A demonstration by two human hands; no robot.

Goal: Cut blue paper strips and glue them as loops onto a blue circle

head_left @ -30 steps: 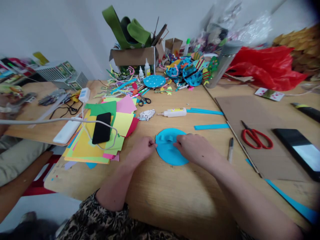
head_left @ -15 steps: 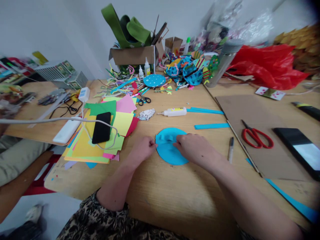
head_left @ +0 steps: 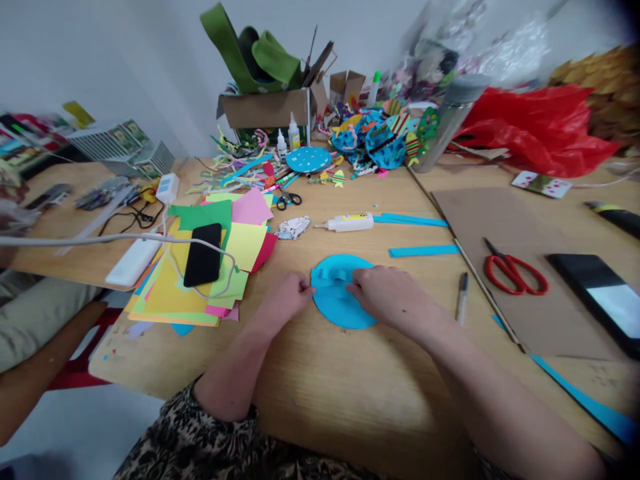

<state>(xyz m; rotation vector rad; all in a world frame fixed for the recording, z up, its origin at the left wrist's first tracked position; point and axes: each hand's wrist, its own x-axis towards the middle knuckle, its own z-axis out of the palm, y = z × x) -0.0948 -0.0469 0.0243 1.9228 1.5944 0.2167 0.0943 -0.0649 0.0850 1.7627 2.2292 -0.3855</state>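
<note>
A round blue paper disc (head_left: 345, 310) lies on the table between my hands. Across its upper part runs a bent blue paper strip (head_left: 340, 275), raised in small humps. My left hand (head_left: 290, 297) is closed in a pinch at the left edge of the disc. From the right, my right hand (head_left: 385, 290) reaches over the disc, its fingers curled down on the strip's right end; its fingertips are partly hidden. Just beyond the disc lie a glue bottle (head_left: 350, 223) and a white cut-out picture (head_left: 294, 228). Flat blue strips (head_left: 424, 251) rest to the right.
Coloured paper sheets (head_left: 245, 243) with a black phone (head_left: 203, 255) on top lie left, crossed by a white cable (head_left: 100, 240). Red-handled scissors (head_left: 515, 275), a pen (head_left: 463, 298) and cardboard (head_left: 540, 320) are right. A craft pile (head_left: 385, 143) and bottle (head_left: 450, 123) stand behind. Someone sits left.
Both my hands stay in place on the disc and strip. At the lower left, the other person's shoe has gone from its earlier spot.
</note>
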